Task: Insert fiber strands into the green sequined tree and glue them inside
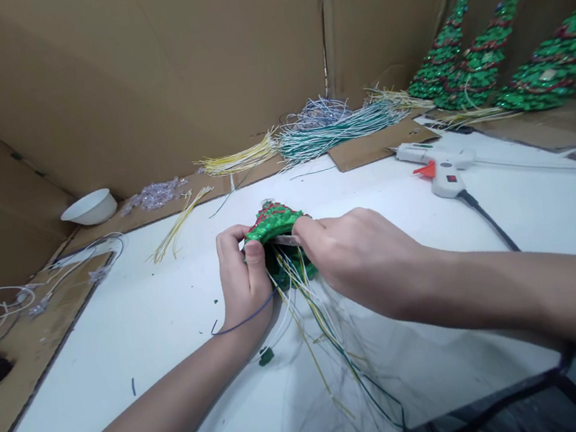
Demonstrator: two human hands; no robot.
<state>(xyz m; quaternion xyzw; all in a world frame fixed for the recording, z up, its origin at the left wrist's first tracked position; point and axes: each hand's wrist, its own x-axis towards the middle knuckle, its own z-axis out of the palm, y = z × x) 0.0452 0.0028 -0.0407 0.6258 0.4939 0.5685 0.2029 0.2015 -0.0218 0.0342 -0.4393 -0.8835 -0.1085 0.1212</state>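
Observation:
A small green Christmas tree ornament (279,222) with red trim lies tipped toward me, its hollow underside facing me. My left hand (243,277) is closed around its left side, thumb at the lower rim. At the right rim my right hand (362,255) is closed in a pinch. A thin pale strip (285,241) runs from those fingertips across the opening; its kind is unclear. Yellow, white and green wires (324,312) trail out of the hollow toward me. One dark blue wire (246,319) passes over my left wrist.
A white glue gun (444,171) with a red trigger lies at right, its cord running behind my right forearm. Wire bundles (340,129) and a cardboard piece (380,144) lie at the back. Finished trees (487,63) stand back right; a white bowl (90,208) sits back left.

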